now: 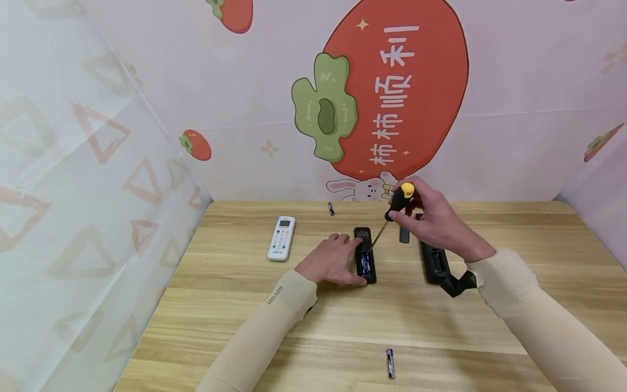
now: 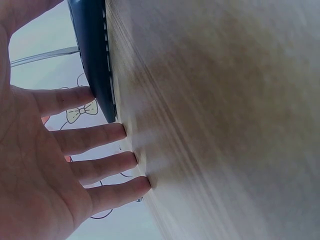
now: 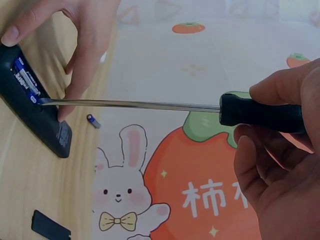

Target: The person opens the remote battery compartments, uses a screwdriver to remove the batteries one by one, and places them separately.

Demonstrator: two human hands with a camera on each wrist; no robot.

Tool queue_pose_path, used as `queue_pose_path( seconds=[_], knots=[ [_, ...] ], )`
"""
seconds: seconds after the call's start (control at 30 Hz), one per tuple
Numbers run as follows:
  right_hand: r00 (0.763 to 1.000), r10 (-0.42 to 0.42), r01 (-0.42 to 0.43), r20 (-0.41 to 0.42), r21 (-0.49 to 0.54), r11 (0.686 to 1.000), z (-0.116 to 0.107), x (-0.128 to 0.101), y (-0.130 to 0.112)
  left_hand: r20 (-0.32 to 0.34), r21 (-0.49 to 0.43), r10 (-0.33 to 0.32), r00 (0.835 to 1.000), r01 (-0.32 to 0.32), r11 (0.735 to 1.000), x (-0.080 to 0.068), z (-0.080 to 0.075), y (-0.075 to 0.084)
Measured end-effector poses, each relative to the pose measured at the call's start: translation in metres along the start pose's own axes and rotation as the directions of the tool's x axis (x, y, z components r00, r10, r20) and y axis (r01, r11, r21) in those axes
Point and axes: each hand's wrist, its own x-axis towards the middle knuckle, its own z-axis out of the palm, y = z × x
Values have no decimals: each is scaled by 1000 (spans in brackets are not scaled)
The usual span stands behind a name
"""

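Observation:
A black remote control (image 1: 361, 233) lies on the table with its battery compartment uncovered, and blue batteries (image 3: 24, 77) show inside. My left hand (image 1: 333, 258) rests on it, thumb at the near end and index finger farther up. In the left wrist view its fingers (image 2: 95, 140) are straight and spread, the other fingertips on the table. My right hand (image 1: 433, 220) grips the black handle of a screwdriver (image 3: 260, 112), which has a yellow end. The screwdriver's slanted metal shaft (image 3: 135, 104) meets the compartment at the end of a battery.
A battery cover (image 1: 404, 235) and another black device (image 1: 435, 264) with an uncovered compartment lie to the right. A white remote (image 1: 281, 238) lies left. One loose battery (image 1: 331, 208) is near the back edge, another battery (image 1: 390, 363) near the front. Printed cloth stands behind the table.

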Motion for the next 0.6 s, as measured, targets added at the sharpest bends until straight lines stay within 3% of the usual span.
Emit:
queue_pose_path(
  seconds=[0.23, 0.6],
  knots=[
    [999, 30, -28, 33, -66, 997, -2, 4, -5, -2, 8, 6, 1000, -6, 1000, 0, 1, -1],
    [992, 87, -79, 95, -86, 993, -3, 9, -6, -9, 9, 6, 1000, -6, 1000, 0, 2, -1]
  ],
)
